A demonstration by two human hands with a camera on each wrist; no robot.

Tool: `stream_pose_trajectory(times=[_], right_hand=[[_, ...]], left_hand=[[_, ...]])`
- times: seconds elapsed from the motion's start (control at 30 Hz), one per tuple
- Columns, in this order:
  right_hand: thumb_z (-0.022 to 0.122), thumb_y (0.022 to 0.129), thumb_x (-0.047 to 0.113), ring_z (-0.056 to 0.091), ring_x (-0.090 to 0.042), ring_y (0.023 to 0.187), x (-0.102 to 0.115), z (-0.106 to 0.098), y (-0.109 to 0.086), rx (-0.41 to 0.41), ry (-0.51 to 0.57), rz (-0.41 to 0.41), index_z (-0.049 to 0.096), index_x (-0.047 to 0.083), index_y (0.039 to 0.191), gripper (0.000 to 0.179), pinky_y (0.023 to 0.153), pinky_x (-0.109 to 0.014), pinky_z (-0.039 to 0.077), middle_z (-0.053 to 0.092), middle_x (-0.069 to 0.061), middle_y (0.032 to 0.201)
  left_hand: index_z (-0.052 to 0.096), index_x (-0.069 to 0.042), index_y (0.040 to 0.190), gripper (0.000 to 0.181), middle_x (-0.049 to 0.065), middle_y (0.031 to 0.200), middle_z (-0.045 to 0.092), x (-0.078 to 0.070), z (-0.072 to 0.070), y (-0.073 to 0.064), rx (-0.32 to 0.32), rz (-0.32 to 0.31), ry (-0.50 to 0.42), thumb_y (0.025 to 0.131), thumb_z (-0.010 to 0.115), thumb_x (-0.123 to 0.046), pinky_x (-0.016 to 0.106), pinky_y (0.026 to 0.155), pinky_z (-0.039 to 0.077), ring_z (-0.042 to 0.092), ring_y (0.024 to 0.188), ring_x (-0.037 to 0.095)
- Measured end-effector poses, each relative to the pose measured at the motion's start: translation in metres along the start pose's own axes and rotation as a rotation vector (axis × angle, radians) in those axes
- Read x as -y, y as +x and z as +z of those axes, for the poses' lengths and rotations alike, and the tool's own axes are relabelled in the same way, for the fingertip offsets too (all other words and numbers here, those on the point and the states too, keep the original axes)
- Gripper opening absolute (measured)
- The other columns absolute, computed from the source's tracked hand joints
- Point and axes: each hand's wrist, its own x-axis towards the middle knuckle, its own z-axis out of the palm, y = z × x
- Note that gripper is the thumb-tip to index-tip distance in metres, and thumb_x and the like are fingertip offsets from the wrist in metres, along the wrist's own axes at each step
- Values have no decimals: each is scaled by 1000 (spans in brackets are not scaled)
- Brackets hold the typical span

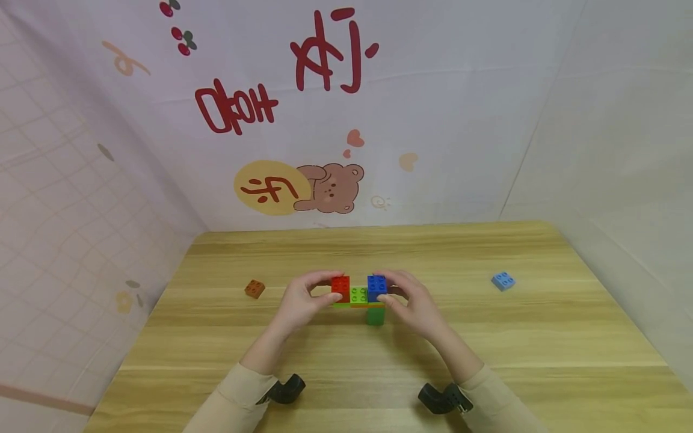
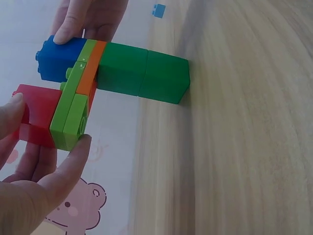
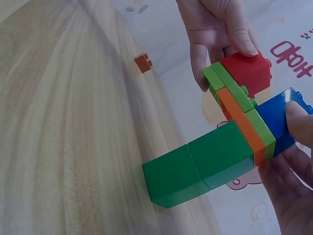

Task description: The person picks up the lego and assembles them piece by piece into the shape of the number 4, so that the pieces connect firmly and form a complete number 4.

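A small brick structure stands on the wooden table. Its base is two stacked green blocks (image 3: 198, 164) under a thin orange brick (image 3: 243, 127) and light green bricks (image 2: 73, 105). On top, a red block (image 1: 340, 288) sits at the left end and a blue block (image 1: 376, 288) at the right, with bare light green studs between them. My left hand (image 1: 303, 297) grips the red block between thumb and fingers, one finger under the overhanging light green end. My right hand (image 1: 418, 304) pinches the blue block from the right side.
An orange-brown brick (image 1: 254, 288) lies on the table (image 1: 346, 385) to the left of the hands. A light blue brick (image 1: 503, 281) lies farther off to the right. A white printed cloth (image 1: 433, 120) hangs behind the table and at its sides.
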Motion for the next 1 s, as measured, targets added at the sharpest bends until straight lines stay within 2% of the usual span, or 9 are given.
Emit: stream_pose_trajectory(times=[0.17, 0.33, 0.47, 0.57, 0.63, 0.73, 0.87, 1.0], right_hand=[[70, 89, -2, 64, -30, 102, -3, 0, -1, -9, 4, -12, 59, -1, 131, 43, 86, -48, 55, 60, -15, 119], [69, 89, -5, 63, -26, 102, -6, 0, -2, -18, 25, -42, 57, -2, 133, 46, 85, -47, 55, 60, -15, 120], [70, 88, -7, 62, -27, 102, -8, -3, -3, -7, 41, -76, 54, -4, 136, 51, 84, -49, 55, 60, -16, 122], [69, 88, -8, 62, -34, 104, -12, -9, -8, 1, 41, -62, 52, -4, 139, 54, 84, -49, 55, 61, -19, 122], [69, 88, -7, 62, -37, 106, -17, -17, -13, -4, 31, -29, 51, -4, 140, 54, 85, -50, 54, 62, -20, 122], [68, 89, -8, 61, -39, 107, -27, -34, -23, -27, -13, 1, 51, -2, 140, 54, 85, -49, 54, 63, -22, 122], [67, 87, -13, 63, -31, 105, -41, -60, -38, -71, -82, 3, 53, -5, 137, 53, 84, -42, 56, 63, -26, 118], [66, 87, -14, 62, -19, 105, -54, -86, -54, -109, -111, 34, 54, -9, 134, 49, 85, -29, 55, 63, -30, 115]], left_hand=[[67, -5, 126, 42, 9, 121, 67, -2, 0, 0, 19, -2, -8, 86, 76, -3, 50, 102, 44, 58, 116, 27], [64, 2, 128, 43, 16, 123, 65, -3, 2, 1, 18, 4, 1, 86, 73, 3, 52, 102, 43, 57, 117, 33], [65, -1, 128, 43, 13, 124, 65, -3, 2, 1, 12, -4, 16, 86, 74, 1, 49, 100, 46, 58, 116, 30], [66, -5, 128, 43, 9, 124, 65, -1, 1, -1, 7, 4, 5, 86, 75, -1, 47, 99, 48, 58, 116, 26], [66, -4, 128, 44, 11, 125, 65, -1, 1, -1, 11, 3, -2, 86, 75, 0, 48, 98, 48, 58, 116, 28], [64, 1, 128, 43, 14, 125, 64, -15, 1, -5, 23, 5, -12, 86, 74, 2, 50, 97, 49, 58, 116, 31], [63, 5, 127, 42, 16, 123, 64, -33, -1, -10, 35, 6, -13, 86, 73, 3, 48, 95, 50, 58, 115, 32], [64, 3, 127, 41, 16, 124, 64, -36, -1, -10, 32, -2, -17, 87, 72, 3, 50, 96, 49, 58, 115, 32]])
